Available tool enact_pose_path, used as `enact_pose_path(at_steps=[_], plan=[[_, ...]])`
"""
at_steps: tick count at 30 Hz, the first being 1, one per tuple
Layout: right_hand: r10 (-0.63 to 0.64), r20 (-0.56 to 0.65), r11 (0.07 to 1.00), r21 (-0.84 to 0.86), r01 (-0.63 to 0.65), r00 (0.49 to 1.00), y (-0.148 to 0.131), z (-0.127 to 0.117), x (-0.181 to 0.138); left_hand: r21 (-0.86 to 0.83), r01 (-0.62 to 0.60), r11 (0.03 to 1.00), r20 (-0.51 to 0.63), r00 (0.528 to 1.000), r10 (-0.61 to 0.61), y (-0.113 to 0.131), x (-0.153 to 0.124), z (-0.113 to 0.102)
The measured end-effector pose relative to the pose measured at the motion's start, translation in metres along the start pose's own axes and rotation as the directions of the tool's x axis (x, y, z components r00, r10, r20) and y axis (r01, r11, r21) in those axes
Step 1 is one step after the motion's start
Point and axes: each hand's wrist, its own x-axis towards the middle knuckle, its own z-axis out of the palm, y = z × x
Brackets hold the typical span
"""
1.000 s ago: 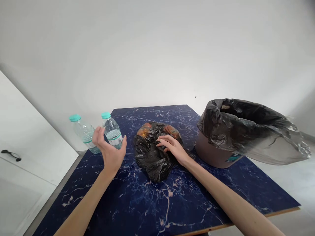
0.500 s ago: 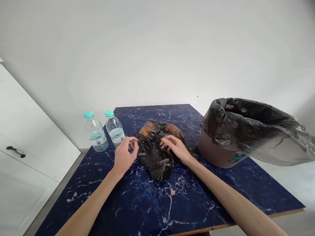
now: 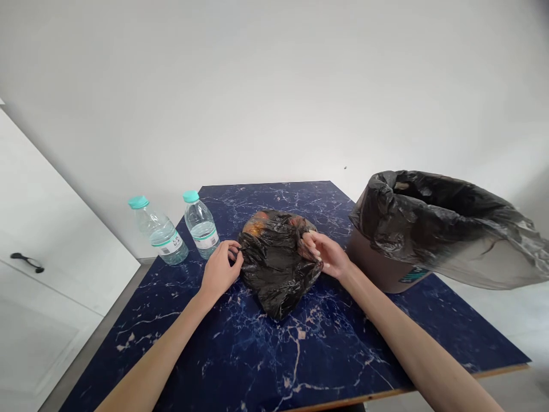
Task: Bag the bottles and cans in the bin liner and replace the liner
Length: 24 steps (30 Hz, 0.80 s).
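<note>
A black plastic bag lies on the blue marbled table, with orange and reddish round things showing dimly through its far part; I cannot make out their kind. My left hand is curled at the bag's left edge, thumb and fingers pinching the plastic. At the right side, my right hand has its fingers closed on the bag's edge, which is pulled outward. Part of the film stretches between the two hands, its near end drooping to a point on the tabletop.
Left of the bag, one clear water bottle with a turquoise cap stands upright; a second bottle leans left. A brown bin stands at the right, its black liner overhanging. Behind is a white wall; a white cabinet is at left.
My right hand has moved right, from the bag's middle to its right edge, drawing the plastic wider. My left hand shifted slightly. The leftmost bottle has tipped from upright to leaning left.
</note>
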Motion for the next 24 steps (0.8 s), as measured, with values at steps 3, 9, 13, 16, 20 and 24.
enact_pose_path(at_steps=[3, 9, 13, 16, 20, 24], plan=[[-0.034, -0.047, 0.999, 0.015, 0.035, 0.998, 0.001, -0.004, 0.001, -0.027, 0.021, 0.999, -0.027, 0.999, -0.022, -0.004, 0.004, -0.003], [-0.064, -0.083, 0.993, 0.090, 0.072, 0.994, 0.004, 0.000, 0.004, -0.058, 0.043, 0.997, -0.096, 0.994, -0.049, -0.005, 0.008, -0.010], [-0.048, -0.026, 0.963, 0.265, 0.053, 0.999, 0.005, 0.010, 0.003, -0.101, -0.075, 0.992, -0.167, 0.984, 0.057, 0.022, 0.000, -0.013], [-0.044, -0.017, 0.950, 0.310, 0.047, 0.999, 0.007, 0.017, 0.001, -0.269, -0.210, 0.940, -0.090, 0.977, 0.192, 0.049, -0.010, -0.013], [-0.048, -0.028, 0.940, 0.336, 0.054, 0.998, 0.010, 0.022, -0.002, -0.344, -0.180, 0.921, 0.168, 0.954, 0.249, 0.071, -0.021, -0.008], [-0.058, -0.068, 0.937, 0.340, 0.077, 0.996, 0.008, 0.020, -0.003, -0.324, -0.142, 0.935, 0.247, 0.942, 0.228, 0.073, -0.025, -0.001]])
